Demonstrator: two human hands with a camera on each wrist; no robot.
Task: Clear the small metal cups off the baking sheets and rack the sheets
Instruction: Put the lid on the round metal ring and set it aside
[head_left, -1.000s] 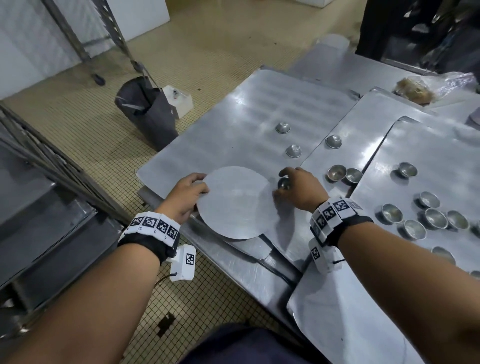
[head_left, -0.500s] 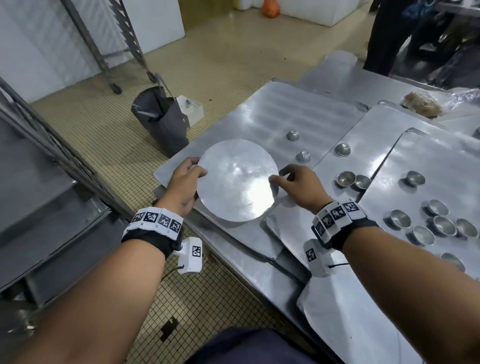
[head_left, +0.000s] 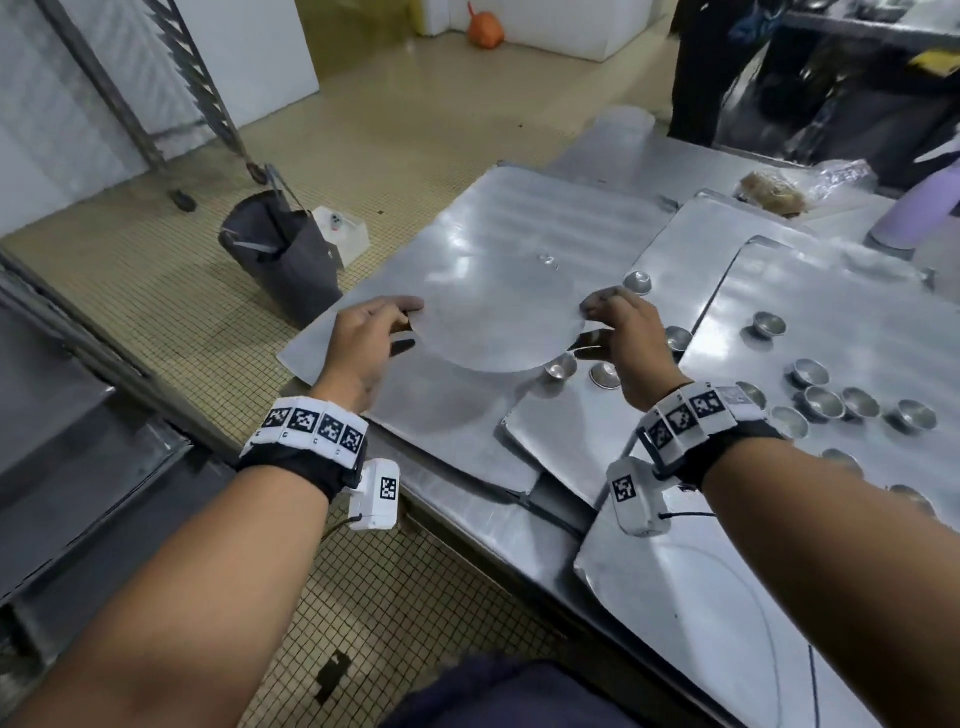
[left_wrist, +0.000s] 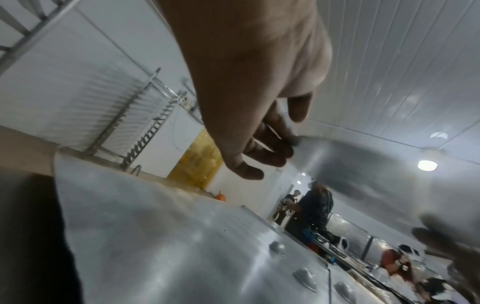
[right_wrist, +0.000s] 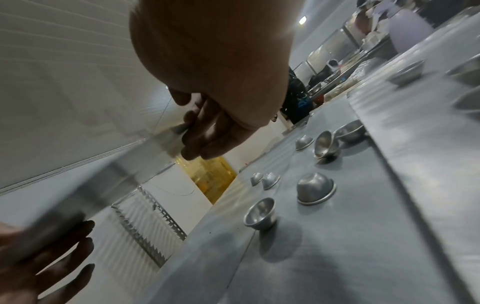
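Observation:
A round flat metal disc (head_left: 498, 312) hangs level above the left baking sheet (head_left: 519, 208). My left hand (head_left: 408, 325) pinches its left edge and my right hand (head_left: 587, 330) pinches its right edge. In the left wrist view my fingers (left_wrist: 275, 152) curl on the disc's rim (left_wrist: 363, 164). The right wrist view has my fingers (right_wrist: 205, 133) on the blurred disc (right_wrist: 103, 176). Small metal cups (head_left: 561, 368) lie just below the disc's near edge. Several more cups (head_left: 826, 402) sit on the right sheet (head_left: 857, 291), some upside down (right_wrist: 315, 191).
A rack with trays (head_left: 78, 374) stands at my left. A wheeled rack (head_left: 208, 88) and a dark bag (head_left: 283, 254) are on the tiled floor. A purple bottle (head_left: 917, 215) and a plastic bag (head_left: 779, 192) sit at the table's far right. People stand beyond.
The disc lay on the sheet a second ago. Both hands have lifted it by its edges and carried it away from me, which uncovered cups near its front edge.

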